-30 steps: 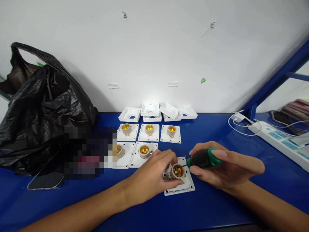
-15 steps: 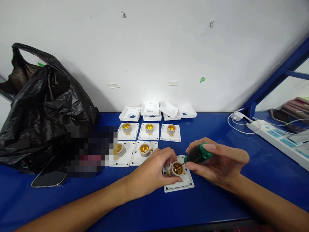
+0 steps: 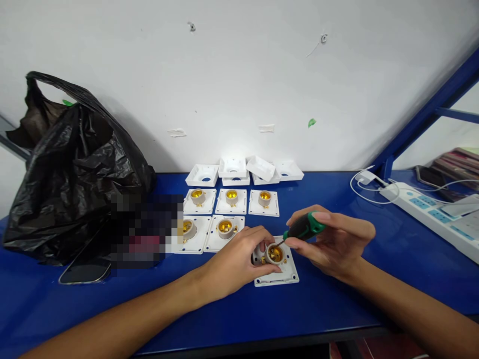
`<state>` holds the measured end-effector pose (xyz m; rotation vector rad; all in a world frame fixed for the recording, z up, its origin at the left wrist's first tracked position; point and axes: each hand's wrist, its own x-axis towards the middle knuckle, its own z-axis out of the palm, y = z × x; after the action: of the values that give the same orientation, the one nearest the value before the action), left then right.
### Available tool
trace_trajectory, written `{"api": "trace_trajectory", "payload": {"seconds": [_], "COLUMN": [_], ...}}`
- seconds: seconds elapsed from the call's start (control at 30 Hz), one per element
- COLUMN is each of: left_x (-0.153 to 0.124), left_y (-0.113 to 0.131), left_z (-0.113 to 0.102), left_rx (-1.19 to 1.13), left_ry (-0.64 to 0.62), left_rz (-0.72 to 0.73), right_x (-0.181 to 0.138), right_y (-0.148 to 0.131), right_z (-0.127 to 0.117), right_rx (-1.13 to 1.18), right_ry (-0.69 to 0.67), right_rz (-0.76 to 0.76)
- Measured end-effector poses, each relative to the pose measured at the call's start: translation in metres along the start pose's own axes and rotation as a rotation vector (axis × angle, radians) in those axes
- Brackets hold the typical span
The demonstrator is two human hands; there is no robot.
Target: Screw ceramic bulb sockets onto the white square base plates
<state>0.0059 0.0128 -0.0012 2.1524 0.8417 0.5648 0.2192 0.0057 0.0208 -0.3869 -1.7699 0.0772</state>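
Note:
Close to the table's front lies a square white lamp holder base [image 3: 277, 280] with a round socket [image 3: 275, 254] lined in brass-coloured metal. My left hand [image 3: 243, 257] is closed around the left side of this socket, thumb in front and fingers behind. A green and black screwdriver [image 3: 305, 231] is gripped by its handle in my right hand [image 3: 337, 244]. It slants down to the left, its shaft reaching the socket's opening. Whether the tip touches a screw is too small to tell. Several similar lamp holder bases [image 3: 231, 201] lie in two rows behind my left hand.
Several white square covers [image 3: 202, 175] are stacked along the wall. On the left are a black plastic bag [image 3: 75, 174], a phone [image 3: 86, 262] and a blurred-out patch. A white power strip [image 3: 441, 214] with cables lies at the right on the blue table [image 3: 232, 324].
The screwdriver shaft has shifted from inside the socket towards its upper rim, and its handle has risen slightly. My left hand keeps its hold. The camera view has shifted a little.

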Motion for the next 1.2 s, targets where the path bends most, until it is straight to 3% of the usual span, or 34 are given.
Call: {"api": "trace_trajectory", "payload": {"seconds": [0.63, 0.9, 1.2], "left_x": [-0.001, -0.001, 0.000], "left_y": [-0.003, -0.006, -0.009], "left_z": [0.002, 0.004, 0.006], "left_rx": [0.029, 0.035, 0.021], "left_ry": [0.026, 0.022, 0.037], "left_rz": [0.046, 0.047, 0.040], "right_x": [-0.011, -0.005, -0.008], "right_y": [0.010, 0.004, 0.009], "right_z": [-0.002, -0.005, -0.002], "right_rx": [-0.063, 0.006, -0.014], "right_ry": [-0.042, -0.242, -0.154], "right_rz": [0.141, 0.166, 0.201]}}
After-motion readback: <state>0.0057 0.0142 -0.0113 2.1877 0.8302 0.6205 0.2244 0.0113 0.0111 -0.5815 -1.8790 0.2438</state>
